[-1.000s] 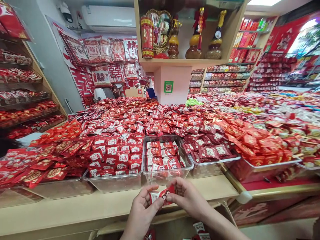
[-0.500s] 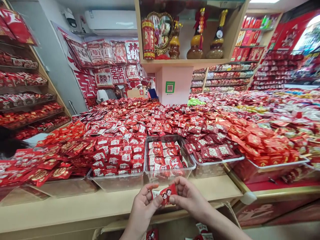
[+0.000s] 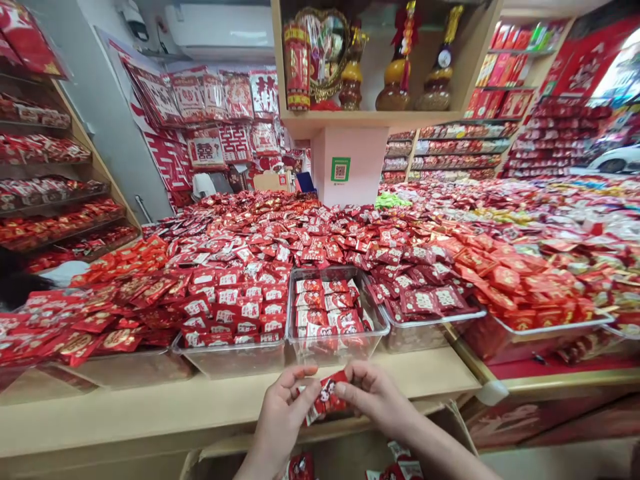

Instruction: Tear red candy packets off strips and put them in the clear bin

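Between my two hands is a small red-and-white candy packet (image 3: 326,395) with cartoon figures printed on it. My left hand (image 3: 286,408) pinches its left end with thumb and fingers. At its right end, my right hand (image 3: 374,393) grips it the same way, the thumb lying over the front. Just beyond the hands stands a clear plastic bin (image 3: 336,348), partly filled with rows of similar red-and-white packets (image 3: 327,308). Below my hands is an open cardboard box (image 3: 345,453) with a few more red packets (image 3: 395,469) in it.
A pale wooden ledge (image 3: 125,413) runs along the front. Bins of red packets (image 3: 233,307), dark red packets (image 3: 430,300) and orange-red packets (image 3: 525,280) flank the middle bin. Overhead hangs a display shelf (image 3: 395,120) on a pillar (image 3: 360,150). Stocked racks (image 3: 50,160) line the left wall.
The packet has been tilted and turned in my hands, its left end now lower. My right thumb has shifted further over its front. The view has moved slightly.
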A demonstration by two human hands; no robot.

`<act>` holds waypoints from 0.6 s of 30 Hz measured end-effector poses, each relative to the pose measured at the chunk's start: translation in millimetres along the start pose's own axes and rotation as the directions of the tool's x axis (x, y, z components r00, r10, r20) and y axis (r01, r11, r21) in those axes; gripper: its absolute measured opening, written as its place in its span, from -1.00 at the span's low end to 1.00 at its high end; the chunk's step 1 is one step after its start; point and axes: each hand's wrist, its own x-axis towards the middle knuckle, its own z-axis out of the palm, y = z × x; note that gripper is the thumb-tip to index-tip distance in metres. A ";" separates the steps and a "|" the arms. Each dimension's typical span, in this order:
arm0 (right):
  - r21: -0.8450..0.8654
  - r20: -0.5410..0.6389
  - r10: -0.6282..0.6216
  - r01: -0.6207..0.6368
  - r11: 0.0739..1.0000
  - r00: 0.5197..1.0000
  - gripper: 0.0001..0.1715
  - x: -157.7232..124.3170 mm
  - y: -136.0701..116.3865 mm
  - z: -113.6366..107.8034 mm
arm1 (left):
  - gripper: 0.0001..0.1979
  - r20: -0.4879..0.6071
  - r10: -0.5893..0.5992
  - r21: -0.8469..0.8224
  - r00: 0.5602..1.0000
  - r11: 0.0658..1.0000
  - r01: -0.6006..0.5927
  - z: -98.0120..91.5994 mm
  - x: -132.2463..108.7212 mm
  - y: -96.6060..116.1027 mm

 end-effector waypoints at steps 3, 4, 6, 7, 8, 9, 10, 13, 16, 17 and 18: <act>0.025 0.004 0.013 -0.013 1.000 1.000 -0.61 1.0 0.6 1.1 | -0.68 -0.043 -0.009 -0.009 0.999 1.000 0.008 -0.1 1.2 -2.0; 0.026 0.005 0.013 -0.013 1.000 1.000 -0.61 1.1 0.0 1.5 | -0.67 -0.059 -0.011 -0.013 0.998 1.000 0.010 -0.2 1.2 -2.4; 0.022 0.003 0.006 -0.006 1.000 1.000 -0.60 1.0 -2.0 2.5 | -0.66 -0.078 -0.021 -0.014 0.997 1.000 0.020 -0.4 0.6 -2.4; 0.018 0.002 0.004 -0.004 1.000 1.000 -0.60 1.0 -3.0 2.8 | -0.66 -0.076 -0.032 -0.013 0.997 0.999 0.031 -0.6 0.1 -2.1; 0.013 0.002 0.003 -0.003 1.000 1.000 -0.59 1.2 -3.8 2.9 | -0.66 -0.064 -0.042 -0.015 0.997 0.999 0.041 -0.9 -0.4 -1.5; 0.009 0.001 0.005 -0.005 1.000 1.000 -0.58 1.5 -4.2 2.8 | -0.66 -0.048 -0.047 -0.021 0.998 0.999 0.046 -1.3 -0.9 -0.9; 0.005 0.002 0.010 -0.010 1.000 1.000 -0.58 1.8 -4.2 2.4 | -0.66 -0.028 -0.048 -0.031 0.998 0.998 0.047 -1.6 -1.2 -0.3; -0.041 0.000 0.010 -0.010 0.999 1.000 -0.58 2.7 -2.5 -0.1 | -0.67 0.010 -0.012 -0.051 1.000 0.999 0.013 -2.8 -0.6 0.3; -0.197 -0.011 -0.060 0.057 0.979 0.998 -0.63 1.6 -2.0 -2.7 | -0.70 0.030 0.011 -0.010 0.999 1.000 -0.011 -4.4 1.7 -1.5; -0.256 -0.010 -0.089 0.083 0.963 0.996 -0.65 0.9 -2.6 -3.3 | -0.71 0.037 0.012 0.005 0.999 1.000 -0.012 -4.9 2.4 -2.3; -0.303 -0.006 -0.111 0.104 0.947 0.994 -0.66 0.0 -3.7 -3.6 | -0.71 0.045 0.014 0.016 0.999 1.000 -0.014 -5.2 2.8 -2.8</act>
